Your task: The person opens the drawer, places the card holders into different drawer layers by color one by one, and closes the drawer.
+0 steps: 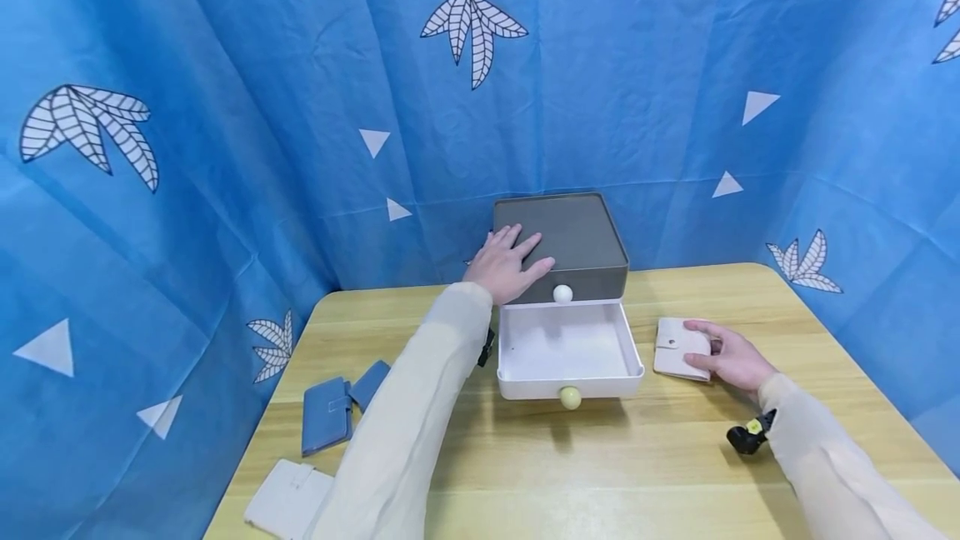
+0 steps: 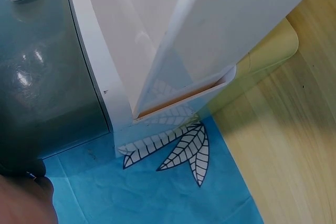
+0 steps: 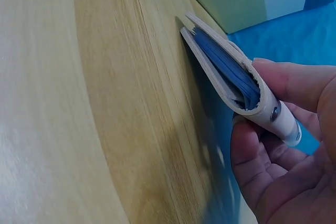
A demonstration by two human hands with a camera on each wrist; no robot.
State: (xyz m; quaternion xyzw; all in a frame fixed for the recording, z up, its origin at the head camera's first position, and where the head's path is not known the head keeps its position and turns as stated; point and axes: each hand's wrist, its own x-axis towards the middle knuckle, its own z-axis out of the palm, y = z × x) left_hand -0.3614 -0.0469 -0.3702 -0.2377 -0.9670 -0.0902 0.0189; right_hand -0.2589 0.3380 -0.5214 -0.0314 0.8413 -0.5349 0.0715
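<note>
My left hand rests with spread fingers on the grey top of a small drawer cabinet. Below it, a white drawer with a yellowish knob is pulled out, and nothing shows inside it. The left wrist view catches the pulled-out drawer from the side, with part of the left hand at the corner. To the right of the cabinet, my right hand pinches a white card holder between thumb and fingers. Blue inner sleeves show at the edge of this card holder, which is tilted off the table.
At the left of the wooden table lie a blue card holder, another blue piece partly behind my sleeve, and a white card holder. A blue patterned curtain hangs behind the table and along its sides.
</note>
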